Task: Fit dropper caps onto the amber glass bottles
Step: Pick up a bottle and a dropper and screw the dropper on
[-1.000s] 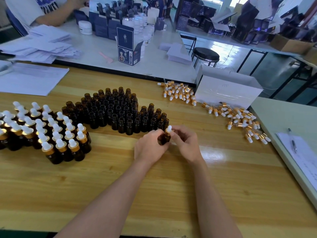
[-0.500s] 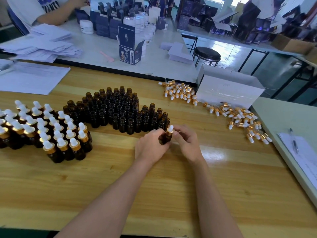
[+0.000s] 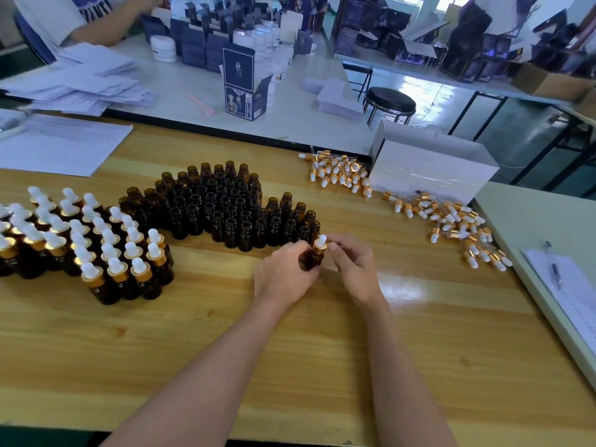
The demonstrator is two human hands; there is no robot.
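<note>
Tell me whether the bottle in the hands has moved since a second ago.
No. The bottle stays just in front of the right end of the uncapped bottles, as before.

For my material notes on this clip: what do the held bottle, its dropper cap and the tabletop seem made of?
Bottle: dark brown, glossy, likely amber glass. Dropper cap: shiny gold collar, metal or metallised plastic; matte white bulb, probably rubber. Tabletop: pale wood or wood-look laminate, with grain lines and a glossy window glare.

No legible text; print on dark carton (image 3: 240, 83) and shirt (image 3: 93, 8) too blurred.
</note>
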